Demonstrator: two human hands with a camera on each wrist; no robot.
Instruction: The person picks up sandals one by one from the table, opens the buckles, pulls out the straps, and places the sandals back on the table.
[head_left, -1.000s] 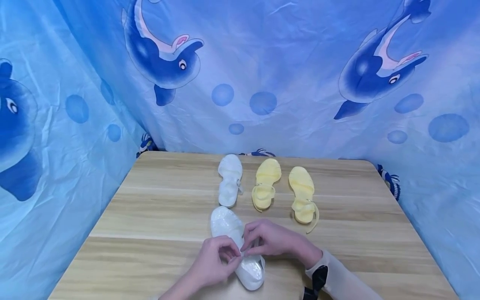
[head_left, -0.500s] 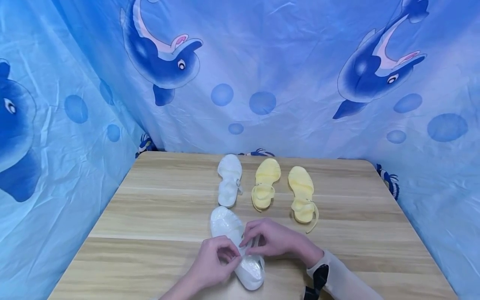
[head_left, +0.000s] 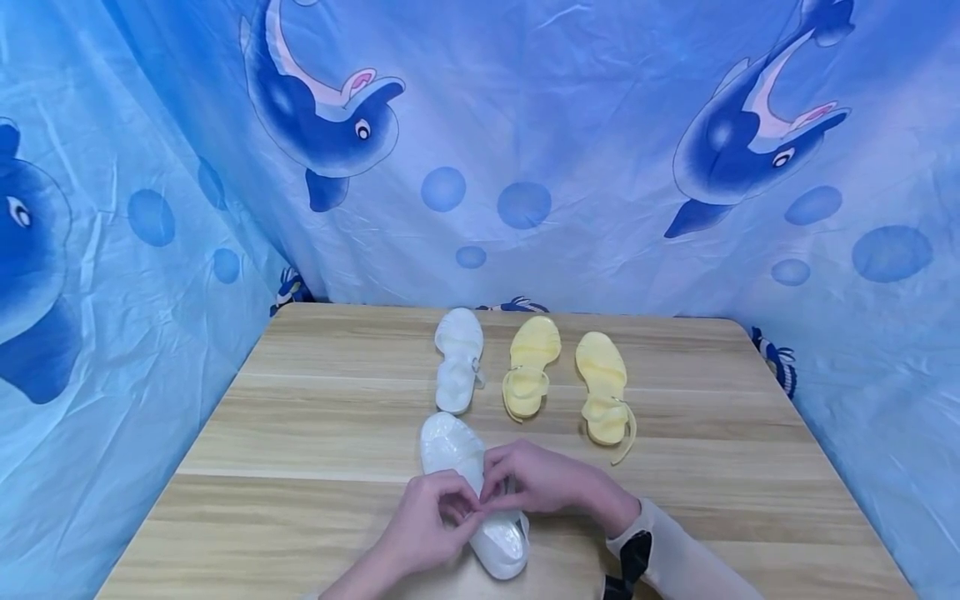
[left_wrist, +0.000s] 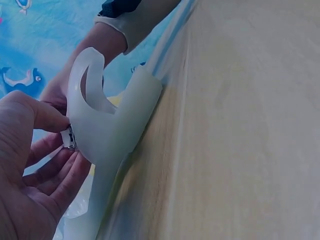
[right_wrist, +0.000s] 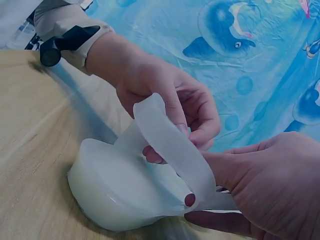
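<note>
A white, translucent sandal [head_left: 501,546] lies slanted near the table's front, toe pointing away. My left hand [head_left: 431,521] holds its ankle strap area; in the left wrist view, thumb and fingers pinch a small metal buckle [left_wrist: 71,137] at the side of the strap. From the other side, my right hand [head_left: 543,479] pinches the strap [right_wrist: 172,145], fingertips right at those of the left. In the right wrist view, the strap loops up above the heel [right_wrist: 115,187]. The buckle is hidden by fingers in the head view.
Beyond the held sandal lies its white mate [head_left: 459,362]. To the right of that are two yellow sandals [head_left: 536,342] with loose straps, one strap [head_left: 632,433] trailing on the wood. A blue dolphin-print curtain [head_left: 480,150] encloses the wooden table [head_left: 315,400].
My right thumb and forefinger have come closer together, near the left fingertips; half a second ago they were more parted. The left hand and the sandals stay in place.
</note>
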